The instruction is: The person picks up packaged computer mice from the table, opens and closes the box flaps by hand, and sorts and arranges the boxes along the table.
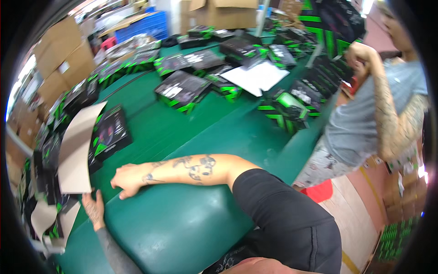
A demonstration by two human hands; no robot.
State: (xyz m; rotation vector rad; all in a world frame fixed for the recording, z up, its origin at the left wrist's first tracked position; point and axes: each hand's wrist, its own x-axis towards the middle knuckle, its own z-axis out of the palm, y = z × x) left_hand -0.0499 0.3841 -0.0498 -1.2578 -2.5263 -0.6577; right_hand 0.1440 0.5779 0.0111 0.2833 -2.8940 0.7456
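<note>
At the left of the green table, a long pale cardboard sheet [75, 155] leans along a row of black and green boxes. My left hand [94, 211] is at its lower end, thumb apart, fingertips at or just below its edge; I see no firm grip. My right arm reaches across from the right. Beside the sheet, my right hand [128, 180] hovers over the table with loosely bent fingers, thumb apart and nothing visible in it. Just beyond this hand, next to the sheet, rests a black printed box [110, 130] with green patterns.
Many similar boxes [182, 91] cover the far side of the green table [150, 123]. White sheets [256, 77] lie among them. A co-worker [365, 118] stands at the right, holding up a black and green box [335, 25]. Brown cartons [64, 59] and a blue crate [143, 27] stand behind.
</note>
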